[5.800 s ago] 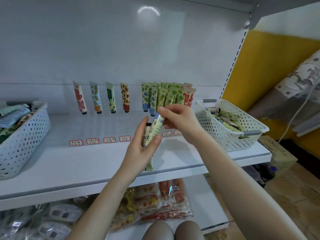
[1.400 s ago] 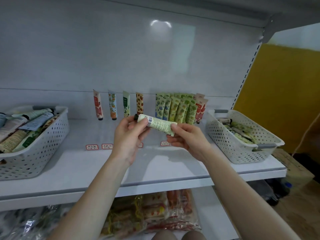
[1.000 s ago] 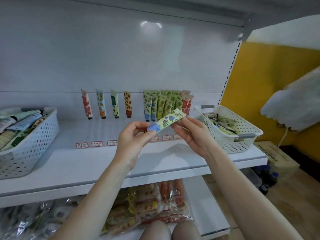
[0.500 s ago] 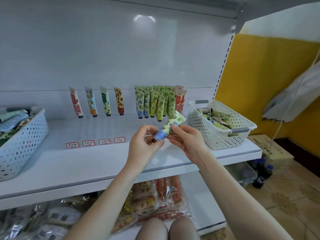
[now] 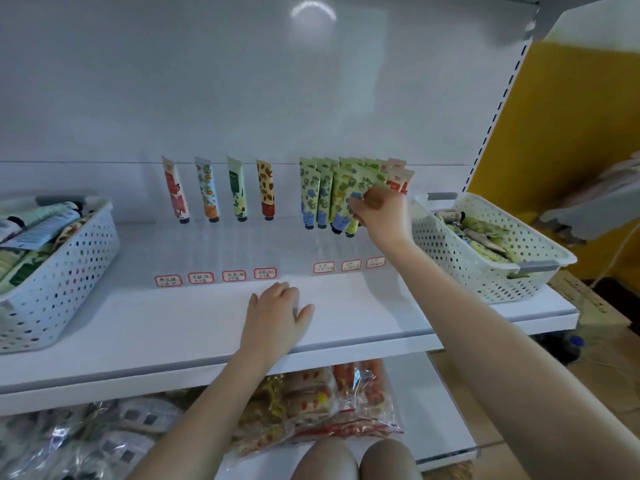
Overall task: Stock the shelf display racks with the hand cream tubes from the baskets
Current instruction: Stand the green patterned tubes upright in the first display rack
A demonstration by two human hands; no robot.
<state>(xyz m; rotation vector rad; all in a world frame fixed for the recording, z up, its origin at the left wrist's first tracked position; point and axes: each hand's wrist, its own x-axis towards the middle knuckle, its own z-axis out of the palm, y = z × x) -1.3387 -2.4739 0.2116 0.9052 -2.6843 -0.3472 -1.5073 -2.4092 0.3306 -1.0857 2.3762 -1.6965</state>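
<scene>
Fingers (image 5: 363,206) around slim, glossy tube (image 5: 342,218)

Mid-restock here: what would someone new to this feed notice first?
First, the right hand at the back of the shelf, pinching a green, blue-flowered tube against the packed cluster of tubes there. Next, four single tubes standing apart to the cluster's left, and the left hand lying flat on the shelf front.
</scene>
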